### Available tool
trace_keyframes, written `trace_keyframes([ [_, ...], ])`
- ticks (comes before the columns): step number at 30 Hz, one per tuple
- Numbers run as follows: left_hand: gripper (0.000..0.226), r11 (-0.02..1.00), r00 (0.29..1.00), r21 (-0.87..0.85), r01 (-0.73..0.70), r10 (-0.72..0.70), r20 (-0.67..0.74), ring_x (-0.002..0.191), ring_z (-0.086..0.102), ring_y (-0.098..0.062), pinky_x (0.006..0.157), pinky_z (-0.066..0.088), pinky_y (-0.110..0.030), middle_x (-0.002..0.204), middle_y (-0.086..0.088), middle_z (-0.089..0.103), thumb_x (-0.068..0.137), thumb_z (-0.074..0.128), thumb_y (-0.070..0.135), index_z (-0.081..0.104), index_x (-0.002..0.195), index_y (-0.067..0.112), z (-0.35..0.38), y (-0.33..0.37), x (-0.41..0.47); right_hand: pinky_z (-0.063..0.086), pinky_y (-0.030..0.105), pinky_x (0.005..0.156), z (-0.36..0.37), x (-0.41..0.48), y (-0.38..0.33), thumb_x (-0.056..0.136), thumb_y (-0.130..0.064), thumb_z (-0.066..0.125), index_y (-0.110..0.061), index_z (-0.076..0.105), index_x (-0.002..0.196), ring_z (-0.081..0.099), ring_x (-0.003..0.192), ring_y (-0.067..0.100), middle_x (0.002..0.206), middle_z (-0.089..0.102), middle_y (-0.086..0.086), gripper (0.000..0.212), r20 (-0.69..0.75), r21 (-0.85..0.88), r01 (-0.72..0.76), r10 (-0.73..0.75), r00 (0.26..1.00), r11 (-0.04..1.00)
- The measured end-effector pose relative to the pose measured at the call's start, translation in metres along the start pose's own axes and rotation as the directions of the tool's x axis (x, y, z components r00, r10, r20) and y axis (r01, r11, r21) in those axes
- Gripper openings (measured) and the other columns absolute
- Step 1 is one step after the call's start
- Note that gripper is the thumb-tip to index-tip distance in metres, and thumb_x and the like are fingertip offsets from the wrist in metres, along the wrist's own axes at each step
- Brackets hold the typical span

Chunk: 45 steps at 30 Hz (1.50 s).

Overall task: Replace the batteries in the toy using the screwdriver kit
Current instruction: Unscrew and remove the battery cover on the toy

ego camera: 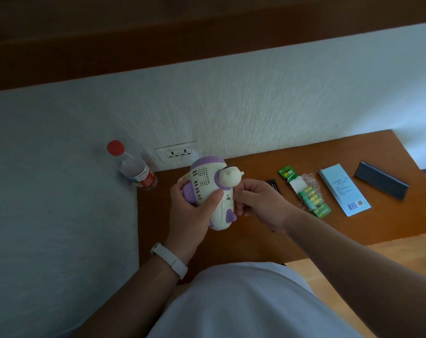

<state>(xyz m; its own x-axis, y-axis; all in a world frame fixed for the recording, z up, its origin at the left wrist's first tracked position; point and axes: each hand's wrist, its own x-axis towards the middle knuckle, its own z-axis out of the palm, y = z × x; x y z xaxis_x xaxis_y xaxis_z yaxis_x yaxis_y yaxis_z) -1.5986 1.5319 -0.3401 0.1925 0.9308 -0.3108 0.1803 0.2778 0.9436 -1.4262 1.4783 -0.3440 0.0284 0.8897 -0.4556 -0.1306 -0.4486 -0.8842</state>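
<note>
A: Head view, entry one. Where is the toy (pixel 207 191) sitting?

B: It is being held up above the counter (pixel 243 242), not touching it. White body, purple trim, vent-hole side facing the camera, its small round head pointing right.

A: State of the hands?

B: The left hand (pixel 190 213) is gripping the toy from the left, thumb lying across the front below the vent holes, fingers wrapping behind. The right hand (pixel 258 203) is working at the toy's right edge, fingers curled, thumb and forefinger pinching against the body just under the head. Whether anything small is sitting between those fingertips, I cannot tell.

A: Anything on the wrists?

B: A white wristband (pixel 170 261) is sitting on the left wrist.

A: Supplies on the counter?

B: A dark tray (pixel 274 185) is lying just behind the right hand, mostly hidden by it. To its right, a green battery pack (pixel 309 193) is lying with its clear blister torn open. Next comes a pale blue leaflet (pixel 343 189), then a dark sleeve (pixel 381 182) near the counter's far right edge.

A: Left side?

B: A clear bottle (pixel 136 172) with a red cap is standing at the counter's back left corner, against the wall. A white double socket (pixel 177 152) is showing on the wall just behind the toy.
</note>
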Motion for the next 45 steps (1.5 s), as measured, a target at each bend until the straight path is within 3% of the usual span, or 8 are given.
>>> trace_keyframes([
  [5,0.07,0.999,0.999,0.023,0.035,-0.036,0.031,0.085,0.071,0.002,0.06,0.055,-0.016,0.113,0.003,0.066,0.075,0.085,0.017,0.044,0.132,0.014,0.006,-0.006,0.013,0.044,0.024,0.062,-0.005,0.007,0.006,0.095,-0.003,0.049,-0.009,0.058,0.086,0.054,0.065,0.014,0.073,0.059,0.004,0.014,-0.033,-0.008,-0.027,0.027,0.999,1.0],
  [19,0.066,0.988,0.988,-0.004,0.157,-0.157,0.008,0.09,0.071,-0.01,0.061,0.056,-0.018,0.118,-0.002,0.065,0.08,0.081,0.022,0.042,0.133,0.016,-0.003,-0.029,0.013,0.047,0.025,0.063,-0.01,-0.001,0.024,0.095,-0.003,0.051,-0.012,0.062,0.085,0.058,0.065,0.013,0.072,0.063,0.002,0.018,-0.115,-0.001,-0.062,0.062,0.991,0.998],
  [25,0.062,0.996,0.996,-0.013,0.09,-0.089,0.023,0.082,0.069,0.007,0.059,0.054,-0.013,0.111,0.005,0.064,0.082,0.079,0.016,0.044,0.132,0.013,-0.003,-0.02,0.003,0.052,0.026,0.07,0.005,-0.012,0.017,0.094,-0.004,0.054,-0.014,0.063,0.092,0.06,0.071,0.012,0.078,0.065,0.001,0.014,-0.142,-0.043,-0.044,0.037,0.989,0.998],
  [29,0.063,1.0,0.996,-0.026,0.015,-0.013,0.083,0.089,0.07,0.003,0.063,0.055,-0.014,0.116,0.002,0.065,0.081,0.079,0.014,0.044,0.132,0.014,-0.003,-0.01,-0.006,0.051,0.031,0.077,0.011,-0.022,0.011,0.094,-0.01,0.056,-0.017,0.059,0.108,0.06,0.082,0.015,0.098,0.064,0.006,0.017,-0.183,-0.054,-0.026,0.016,0.983,0.998],
  [32,0.073,0.998,0.991,-0.052,-0.042,0.048,0.124,0.099,0.07,-0.005,0.069,0.057,-0.018,0.121,0.0,0.066,0.074,0.082,0.023,0.044,0.136,0.013,-0.002,-0.002,-0.014,0.051,0.028,0.079,0.015,-0.032,0.003,0.095,-0.01,0.055,-0.019,0.059,0.117,0.063,0.089,0.015,0.107,0.066,0.003,0.025,-0.181,0.035,-0.013,0.019,0.983,0.999],
  [36,0.085,0.992,0.984,-0.083,-0.096,0.107,0.14,0.109,0.068,-0.01,0.075,0.057,-0.022,0.125,0.002,0.066,0.066,0.085,0.035,0.043,0.138,0.018,0.002,0.008,-0.023,0.05,0.045,0.1,0.016,-0.045,-0.004,0.086,-0.018,0.059,-0.018,0.057,0.126,0.064,0.111,0.027,0.121,0.068,0.006,0.04,-0.138,0.19,0.006,0.021,0.99,0.982],
  [41,0.085,0.984,0.975,-0.104,-0.142,0.157,0.155,0.113,0.066,-0.015,0.073,0.057,-0.021,0.126,0.001,0.065,0.065,0.092,0.03,0.045,0.135,0.021,0.014,0.02,-0.035,0.054,0.032,0.087,0.005,-0.063,-0.011,0.093,-0.007,0.057,-0.014,0.054,0.13,0.065,0.11,0.022,0.126,0.064,0.008,0.037,-0.109,0.293,0.038,-0.006,0.994,0.955],
  [45,0.081,0.981,0.962,-0.108,-0.164,0.183,0.201,0.113,0.067,-0.016,0.071,0.059,-0.023,0.128,-0.001,0.064,0.067,0.09,0.024,0.045,0.135,0.02,0.034,0.034,-0.045,0.053,0.043,0.098,-0.014,-0.077,-0.015,0.079,-0.016,0.066,-0.013,0.055,0.128,0.066,0.113,0.027,0.126,0.065,0.01,0.05,-0.11,0.374,0.059,-0.018,0.994,0.925],
])
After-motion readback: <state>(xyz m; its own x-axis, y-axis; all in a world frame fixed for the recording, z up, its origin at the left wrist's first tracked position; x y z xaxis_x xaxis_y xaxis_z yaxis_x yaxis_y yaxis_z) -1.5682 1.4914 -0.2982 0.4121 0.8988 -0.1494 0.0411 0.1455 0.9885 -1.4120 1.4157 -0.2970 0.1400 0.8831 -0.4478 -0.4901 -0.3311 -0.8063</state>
